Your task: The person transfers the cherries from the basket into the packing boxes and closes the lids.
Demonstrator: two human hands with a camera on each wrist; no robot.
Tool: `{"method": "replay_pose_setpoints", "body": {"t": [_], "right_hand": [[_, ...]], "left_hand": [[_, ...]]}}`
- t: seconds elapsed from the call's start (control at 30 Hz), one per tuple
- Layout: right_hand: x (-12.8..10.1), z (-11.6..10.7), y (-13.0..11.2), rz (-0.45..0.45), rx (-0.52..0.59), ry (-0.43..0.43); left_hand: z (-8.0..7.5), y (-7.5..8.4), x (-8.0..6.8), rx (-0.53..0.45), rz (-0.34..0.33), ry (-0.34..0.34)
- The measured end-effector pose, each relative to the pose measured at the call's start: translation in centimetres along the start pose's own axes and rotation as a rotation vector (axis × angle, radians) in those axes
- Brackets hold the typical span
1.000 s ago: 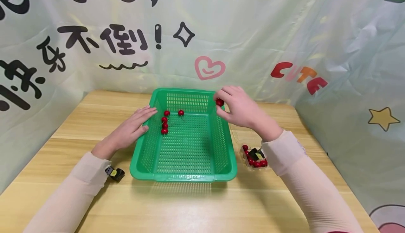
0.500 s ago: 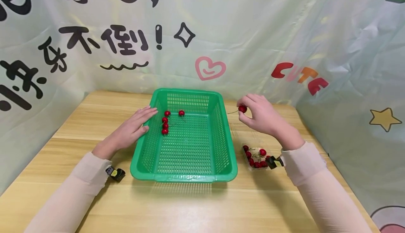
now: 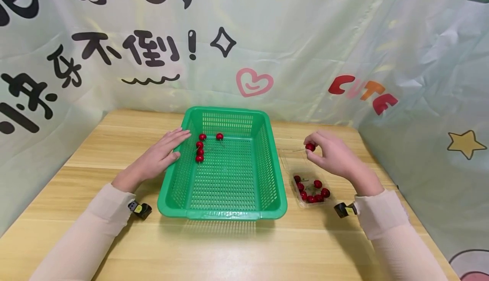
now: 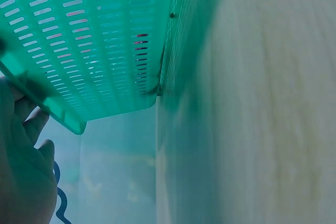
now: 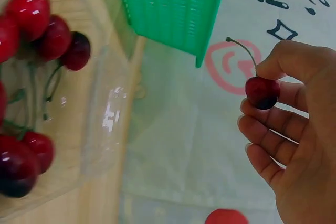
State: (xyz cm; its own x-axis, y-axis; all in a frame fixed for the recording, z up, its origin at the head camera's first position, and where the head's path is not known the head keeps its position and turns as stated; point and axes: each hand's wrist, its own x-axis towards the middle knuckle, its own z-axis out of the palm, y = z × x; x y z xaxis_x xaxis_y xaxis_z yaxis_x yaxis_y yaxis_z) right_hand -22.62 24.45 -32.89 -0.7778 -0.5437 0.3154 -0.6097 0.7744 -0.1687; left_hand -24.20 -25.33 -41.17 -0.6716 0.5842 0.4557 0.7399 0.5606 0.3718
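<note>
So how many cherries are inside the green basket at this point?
5. All lie in the green basket at its far-left corner: four cherries clustered along the left wall, one apart to their right. None looks hidden.

Glossy cherry (image 5: 261, 92), perforated plastic basket (image 3: 225, 213), wood-grain table (image 3: 237, 251)

basket (image 3: 267, 175) wall beside cherry tray (image 3: 303, 204)

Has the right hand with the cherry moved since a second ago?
Yes. The right hand carried the cherry from the green basket far-right rim rightward and nearer, above the clear tray.
</note>
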Motion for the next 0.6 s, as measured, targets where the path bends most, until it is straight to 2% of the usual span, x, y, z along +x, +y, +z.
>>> {"method": "replay_pose_setpoints", "body": {"t": [0.6], "right_hand": [[-3.0,2.5,2.0,0.101,0.047,-0.074]], "left_hand": [[-0.1,0.1,0.0,-0.007,-0.001,-0.001]]}}
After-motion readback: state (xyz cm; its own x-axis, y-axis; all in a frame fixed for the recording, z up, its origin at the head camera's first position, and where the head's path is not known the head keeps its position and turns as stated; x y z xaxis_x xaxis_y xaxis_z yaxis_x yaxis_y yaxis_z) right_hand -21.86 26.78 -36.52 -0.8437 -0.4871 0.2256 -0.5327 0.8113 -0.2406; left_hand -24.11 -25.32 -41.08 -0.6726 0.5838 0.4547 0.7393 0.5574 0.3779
